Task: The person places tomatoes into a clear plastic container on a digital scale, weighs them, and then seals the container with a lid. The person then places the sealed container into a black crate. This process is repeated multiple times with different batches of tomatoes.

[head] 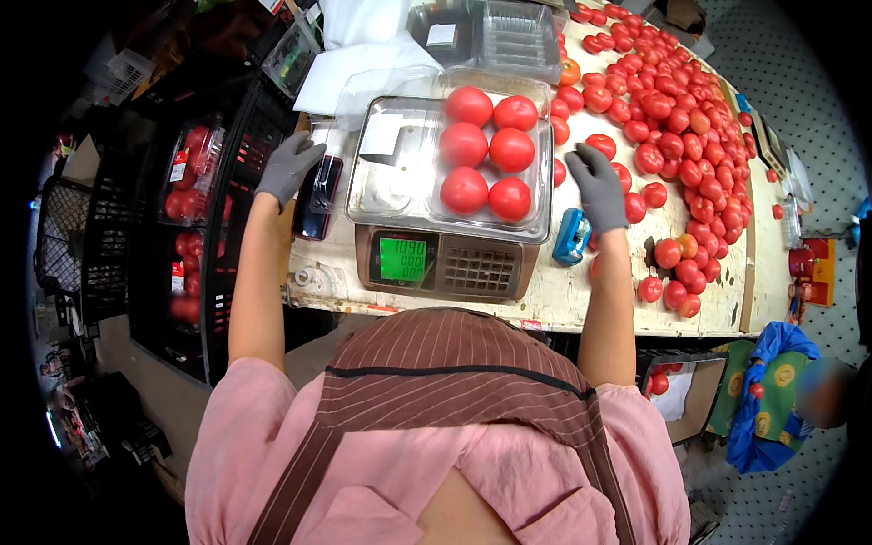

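Several red tomatoes (511, 150) sit in two columns in a clear plastic clamshell container (436, 204), whose lid lies open to the left. The container rests on the metal pan (381, 184) of a digital scale (446, 266) with a lit green display. My left hand (291, 167), in a grey glove, is left of the scale beside a smartphone (319, 204) and holds nothing that I can see. My right hand (598, 184), also gloved in grey, is right of the scale, near loose tomatoes and above a blue tape dispenser (571, 237). Its palm side is hidden.
Loose tomatoes (681, 136) cover much of the table's right side. Empty clear containers (521, 37) and white sheets (361, 75) lie behind the scale. Black crates (225, 272) with packed tomatoes stand at left. A person in blue and green (770, 395) is at lower right.
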The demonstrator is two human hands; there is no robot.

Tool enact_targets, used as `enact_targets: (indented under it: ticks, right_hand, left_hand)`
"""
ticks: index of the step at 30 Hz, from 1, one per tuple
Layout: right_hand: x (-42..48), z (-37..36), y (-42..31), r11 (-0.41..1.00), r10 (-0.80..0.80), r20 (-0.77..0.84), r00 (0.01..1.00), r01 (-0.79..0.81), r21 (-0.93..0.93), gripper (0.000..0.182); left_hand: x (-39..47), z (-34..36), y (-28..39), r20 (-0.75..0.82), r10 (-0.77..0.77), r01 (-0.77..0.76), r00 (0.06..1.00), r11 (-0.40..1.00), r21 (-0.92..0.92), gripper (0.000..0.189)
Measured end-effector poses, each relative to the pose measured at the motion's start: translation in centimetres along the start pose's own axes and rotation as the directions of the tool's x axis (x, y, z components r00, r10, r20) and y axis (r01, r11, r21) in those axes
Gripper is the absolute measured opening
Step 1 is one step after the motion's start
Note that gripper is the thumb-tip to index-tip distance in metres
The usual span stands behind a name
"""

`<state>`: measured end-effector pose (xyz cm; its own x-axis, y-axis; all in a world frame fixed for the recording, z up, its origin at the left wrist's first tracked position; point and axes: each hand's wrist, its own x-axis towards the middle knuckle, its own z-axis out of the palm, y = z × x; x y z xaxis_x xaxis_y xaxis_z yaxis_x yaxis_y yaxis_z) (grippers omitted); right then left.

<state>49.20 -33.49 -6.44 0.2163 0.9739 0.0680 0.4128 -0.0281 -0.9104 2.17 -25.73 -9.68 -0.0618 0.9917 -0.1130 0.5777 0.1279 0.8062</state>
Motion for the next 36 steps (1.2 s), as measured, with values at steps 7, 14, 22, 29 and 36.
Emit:
enact_targets:
  ticks: [7, 14, 22, 29, 36]
  right_hand:
    - [5.5, 4.6, 4.8, 0.986, 0.135, 0.029, 0.99, -0.132, -0.102, 0.055]
    - [-2.8, 8.3, 0.8, 0.814, 0.211, 0.273, 0.939, -0.323, 0.483, 0.041]
    - [-6.1, 2.9, 3.4, 0.439, 0.463, 0.248, 0.851, -0.463, 0.77, 0.048]
    - [-3.7, 3.6, 4.6, 0.675, 0.393, 0.312, 0.865, -0.502, 0.541, 0.028]
    - [-3.4, 2.1, 2.7, 0.634, 0.382, 0.449, 0.808, -0.583, 0.509, 0.022]
  left_hand:
    - [1.3, -1.6, 12.3, 0.228, 0.014, -0.014, 0.973, 1.0, -0.001, 0.018]
    - [1.3, 4.4, 26.9, 0.388, 0.683, -0.744, 0.619, 0.351, 0.569, 0.014]
    - [-8.3, 11.4, 11.6, 0.321, 0.802, -0.863, 0.504, 0.457, 0.214, 0.033]
    - [-9.9, 11.8, 5.0, -0.426, 0.153, -0.212, 0.892, 0.973, -0.096, 0.035]
    - [-8.4, 7.9, 4.4, 0.181, -0.201, 0.265, 0.963, 0.837, -0.479, 0.028]
